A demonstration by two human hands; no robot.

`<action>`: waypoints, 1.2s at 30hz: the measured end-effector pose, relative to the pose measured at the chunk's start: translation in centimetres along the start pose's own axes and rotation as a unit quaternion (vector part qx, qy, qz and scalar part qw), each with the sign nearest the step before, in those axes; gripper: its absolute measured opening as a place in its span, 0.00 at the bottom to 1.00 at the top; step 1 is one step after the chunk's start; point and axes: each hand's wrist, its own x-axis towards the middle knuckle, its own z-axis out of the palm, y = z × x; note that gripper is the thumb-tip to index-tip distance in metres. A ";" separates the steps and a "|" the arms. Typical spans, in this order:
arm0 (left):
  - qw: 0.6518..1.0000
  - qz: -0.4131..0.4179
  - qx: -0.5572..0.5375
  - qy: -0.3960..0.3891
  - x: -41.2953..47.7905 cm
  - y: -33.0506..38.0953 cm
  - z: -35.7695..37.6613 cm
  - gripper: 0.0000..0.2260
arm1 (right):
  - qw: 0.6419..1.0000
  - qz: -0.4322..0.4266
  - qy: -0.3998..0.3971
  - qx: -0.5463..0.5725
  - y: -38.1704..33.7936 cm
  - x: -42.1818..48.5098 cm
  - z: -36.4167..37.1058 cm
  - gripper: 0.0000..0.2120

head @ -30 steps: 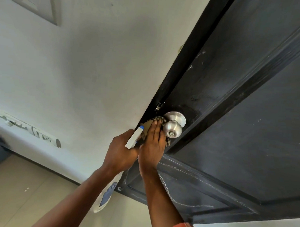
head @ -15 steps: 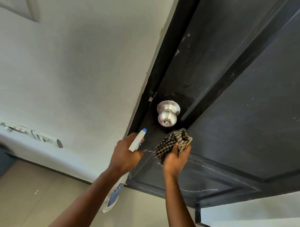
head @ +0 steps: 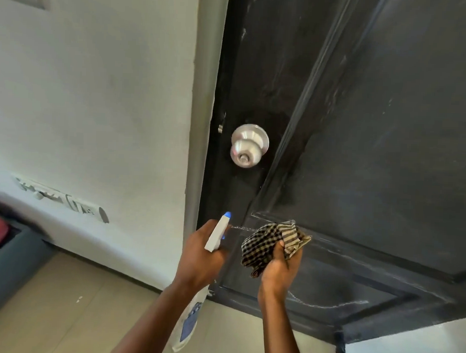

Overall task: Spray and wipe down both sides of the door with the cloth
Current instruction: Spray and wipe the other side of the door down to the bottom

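The left hand [head: 197,257] wraps its fingers [head: 205,227] round a spray bottle [head: 216,236]. The right hand [head: 281,267] clutches a bunched checked cloth [head: 263,246] near the black door [head: 373,128], below its knob [head: 249,145]. Chalky streaks [head: 327,306] beyond the fingers suggest this side is unfinished; the other side is unseen.

No legible text; blue label on spray bottle [head: 188,325] too blurred to read.

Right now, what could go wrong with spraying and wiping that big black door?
The white spray bottle with the blue nozzle, gripped by the left hand, points close to the right hand, so spray may hit skin, not the black panelled door. The checked cloth is bunched up, so it might miss the white streaks on the lower panel.
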 end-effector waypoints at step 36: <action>0.974 0.182 -0.109 -0.083 3.4 -22.0 12.7 0.08 | 0.958 -0.234 0.090 0.136 28.8 1.3 -3.7 0.20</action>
